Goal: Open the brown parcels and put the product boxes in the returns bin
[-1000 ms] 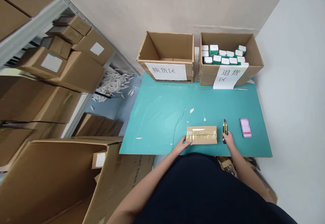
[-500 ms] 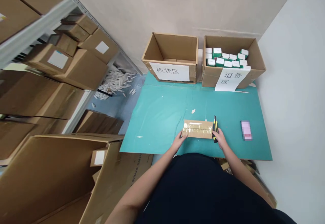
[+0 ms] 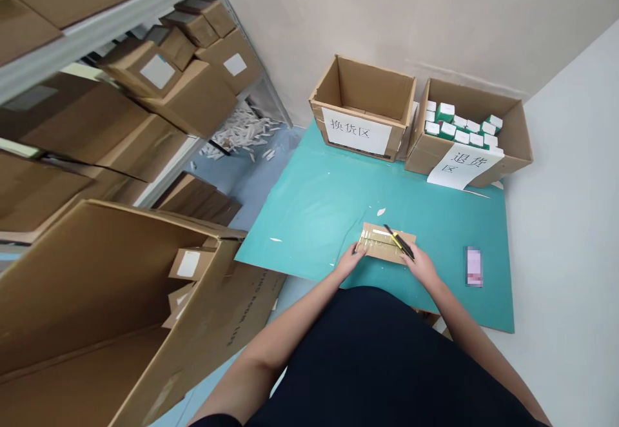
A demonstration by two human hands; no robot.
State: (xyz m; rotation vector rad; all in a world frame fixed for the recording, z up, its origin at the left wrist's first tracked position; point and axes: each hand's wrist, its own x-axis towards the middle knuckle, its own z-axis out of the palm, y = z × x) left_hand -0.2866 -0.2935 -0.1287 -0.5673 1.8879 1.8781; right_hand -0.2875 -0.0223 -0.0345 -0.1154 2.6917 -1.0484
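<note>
A small cardboard box (image 3: 380, 248) with shiny tape along its top lies near the front of the green table. Its left end is gripped by my left hand (image 3: 351, 260), the fingers wrapped over the edge. My right hand (image 3: 420, 266) is at the box's right end, closed on a yellow and black utility knife (image 3: 402, 244). The knife slants over the box top, its tip pointing up and to the left. Whether my right fingers also touch the box I cannot tell.
On the green table (image 3: 309, 201), a bare carton (image 3: 358, 133) and a carton (image 3: 517, 131) of green-white boxes stand at the back, both with paper labels. A blurred pink item (image 3: 474, 266) lies right. A large open carton (image 3: 193, 324) and loaded shelves (image 3: 169, 8) are left.
My view has turned to the left. The knife, upright beside the box's right end before, now tilts left across its top. Both hands stay at the box.
</note>
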